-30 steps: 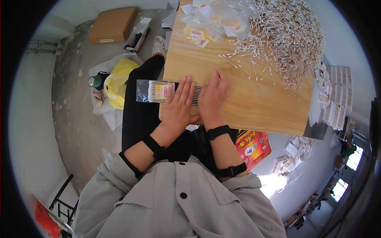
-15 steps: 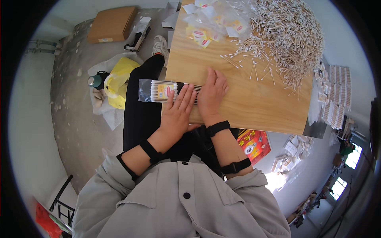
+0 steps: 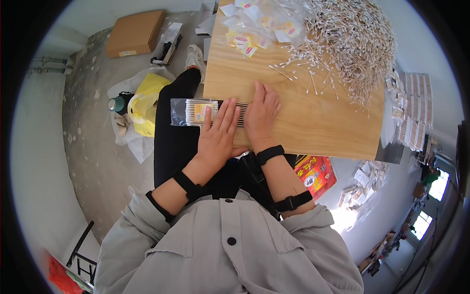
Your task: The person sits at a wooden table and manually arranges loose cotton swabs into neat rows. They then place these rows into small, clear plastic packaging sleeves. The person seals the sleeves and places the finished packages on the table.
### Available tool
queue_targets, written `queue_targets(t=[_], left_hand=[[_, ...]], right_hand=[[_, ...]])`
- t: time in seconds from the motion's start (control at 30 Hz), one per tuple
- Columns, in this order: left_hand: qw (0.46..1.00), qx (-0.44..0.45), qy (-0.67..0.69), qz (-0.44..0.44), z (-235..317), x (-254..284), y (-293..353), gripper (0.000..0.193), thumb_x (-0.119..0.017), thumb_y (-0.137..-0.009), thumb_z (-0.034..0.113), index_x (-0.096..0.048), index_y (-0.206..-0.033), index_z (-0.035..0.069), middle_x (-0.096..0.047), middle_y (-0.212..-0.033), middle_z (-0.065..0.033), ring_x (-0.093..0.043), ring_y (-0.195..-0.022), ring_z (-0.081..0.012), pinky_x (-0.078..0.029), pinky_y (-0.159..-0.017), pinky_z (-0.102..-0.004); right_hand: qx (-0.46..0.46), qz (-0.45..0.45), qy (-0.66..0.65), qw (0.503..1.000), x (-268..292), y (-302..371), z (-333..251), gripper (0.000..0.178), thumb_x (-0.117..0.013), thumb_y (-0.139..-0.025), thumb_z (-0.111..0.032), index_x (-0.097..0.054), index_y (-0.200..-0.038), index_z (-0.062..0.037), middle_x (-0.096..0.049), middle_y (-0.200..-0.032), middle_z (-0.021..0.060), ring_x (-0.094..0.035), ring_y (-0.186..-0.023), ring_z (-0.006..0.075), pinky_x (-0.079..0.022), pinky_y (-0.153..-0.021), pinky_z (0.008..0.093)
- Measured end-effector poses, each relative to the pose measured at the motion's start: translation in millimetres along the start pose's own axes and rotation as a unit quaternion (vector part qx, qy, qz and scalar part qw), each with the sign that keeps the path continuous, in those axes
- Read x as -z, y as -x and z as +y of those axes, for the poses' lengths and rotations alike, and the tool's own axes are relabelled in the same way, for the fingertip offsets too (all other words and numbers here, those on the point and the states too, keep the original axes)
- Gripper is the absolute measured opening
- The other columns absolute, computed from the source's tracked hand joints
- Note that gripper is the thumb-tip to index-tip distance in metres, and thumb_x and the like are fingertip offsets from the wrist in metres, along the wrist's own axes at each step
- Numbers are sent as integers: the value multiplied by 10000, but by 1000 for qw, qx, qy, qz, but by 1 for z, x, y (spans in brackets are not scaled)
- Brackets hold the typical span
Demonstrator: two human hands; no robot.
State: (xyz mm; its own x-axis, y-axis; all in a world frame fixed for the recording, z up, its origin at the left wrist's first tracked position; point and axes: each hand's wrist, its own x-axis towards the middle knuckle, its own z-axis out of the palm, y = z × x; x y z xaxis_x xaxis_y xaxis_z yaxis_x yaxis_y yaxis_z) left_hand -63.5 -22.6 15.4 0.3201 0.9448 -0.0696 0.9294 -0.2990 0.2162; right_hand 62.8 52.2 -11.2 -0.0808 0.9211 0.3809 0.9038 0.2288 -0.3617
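A clear bag of cotton swabs (image 3: 191, 112) with a yellow, white and red label lies across the table's left edge. Its bare plastic end (image 3: 178, 111) hangs out over my leg. My left hand (image 3: 216, 142) presses flat on the swabs, fingers stretched out, covering part of the bag. Bare sticks show between my two hands. Against their right end rests the side of my right hand (image 3: 261, 117), its fingers curled in and nothing visible in them. The wooden table (image 3: 323, 127) lies under this hand.
A large heap of loose cotton swabs (image 3: 352, 44) covers the table's far right. Labelled clear bags (image 3: 267, 22) lie at the far edge, a few stray swabs (image 3: 313, 81) nearer. Swab bundles (image 3: 416, 108) stand right of the table; a yellow bag (image 3: 147, 98) and green-lidded bottle (image 3: 116, 103) sit on the floor at left.
My left fingers have shifted very slightly left over the swabs, and more bare sticks show between my hands. My right hand stays at the stick ends. The whole view has tilted a little.
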Motion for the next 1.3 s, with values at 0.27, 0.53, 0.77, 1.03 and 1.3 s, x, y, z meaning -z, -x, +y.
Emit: queue_targets(t=[0.27, 0.53, 0.77, 1.03, 1.3], left_hand=[[975, 54, 139, 167, -36, 34, 2, 812, -754, -812, 303, -365, -1455, -5, -303, -1512, -244, -295, -1404, -402, -239, -1145, -511], [669, 360, 616, 210, -100, -24, 5, 359, -669, -951, 293, -611, -1085, -36, -649, -949, -49, -584, -857, -96, -472, -766, -246], [553, 373, 717, 203, -93, -32, -6, 281, -664, -961, 293, -654, -942, 13, -642, -838, -5, -569, -749, -58, -472, -704, -230], [504, 338, 772, 189, -105, -63, -5, 244, -623, -984, 303, -613, -945, 62, -671, -865, -21, -637, -767, -86, -529, -722, -258], [484, 335, 785, 191, -102, -62, -5, 231, -608, -994, 289, -611, -922, 69, -665, -831, -10, -629, -740, -78, -525, -696, -252]], right_hand=[[6, -1, 17, 1000, -7, 2, 6, 371, -523, -904, -54, -530, -1275, -32, -532, -1183, 127, -494, -1152, 316, -352, -985, 441], [19, -5, 13, 1000, -5, -1, 1, 367, -526, -906, -46, -537, -1272, -39, -506, -1175, 125, -478, -1162, 318, -351, -985, 445], [14, -2, 19, 1000, -6, -3, 0, 368, -528, -902, -36, -543, -1269, -53, -495, -1169, 127, -473, -1169, 321, -341, -1009, 452], [18, -14, 10, 1000, -6, -4, -6, 356, -532, -894, -34, -545, -1250, -39, -488, -1172, 133, -472, -1170, 326, -345, -1011, 457], [22, -14, 3, 1000, -12, -2, -18, 359, -528, -885, -30, -547, -1243, -39, -482, -1174, 133, -470, -1178, 323, -344, -1020, 459]])
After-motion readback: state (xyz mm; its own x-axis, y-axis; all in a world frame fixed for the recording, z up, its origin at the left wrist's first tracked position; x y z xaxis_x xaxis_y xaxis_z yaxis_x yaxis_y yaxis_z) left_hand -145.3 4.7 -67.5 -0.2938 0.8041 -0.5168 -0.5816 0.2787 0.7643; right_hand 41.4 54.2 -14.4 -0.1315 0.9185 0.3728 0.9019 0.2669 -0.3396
